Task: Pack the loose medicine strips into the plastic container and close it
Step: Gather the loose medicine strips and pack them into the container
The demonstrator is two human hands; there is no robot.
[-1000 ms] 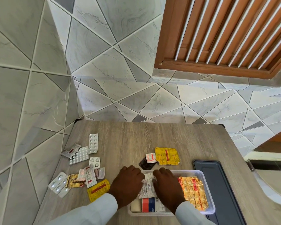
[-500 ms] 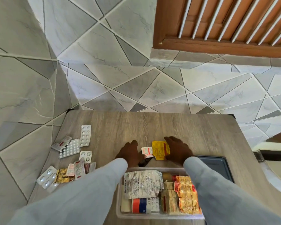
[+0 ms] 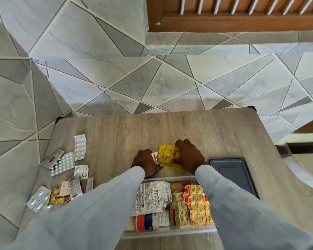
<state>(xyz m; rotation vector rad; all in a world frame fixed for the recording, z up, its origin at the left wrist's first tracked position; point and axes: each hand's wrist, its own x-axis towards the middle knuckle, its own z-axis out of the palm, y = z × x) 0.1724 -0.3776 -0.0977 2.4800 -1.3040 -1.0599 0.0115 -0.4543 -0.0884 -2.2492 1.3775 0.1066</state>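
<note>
Yellow foil strip (image 3: pixel 168 156) is pinched in the right hand (image 3: pixel 189 157) just past the plastic container (image 3: pixel 170 233); left hand (image 3: pixel 146 162) is closed on a small white strip (image 3: pixel 155 157). Risk imo: crinkly foil slipping out mid-carry, and the pile (image 3: pixel 61 177) at the tabletop (image 3: pixel 170 127) left edge getting knocked off by a sleeve.

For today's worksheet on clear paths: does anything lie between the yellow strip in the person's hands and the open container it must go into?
Nothing visible blocks it. The yellow strip lies just beyond the container, gripped by the right hand; the left hand holds a small white strip. The lid lies aside.
</note>
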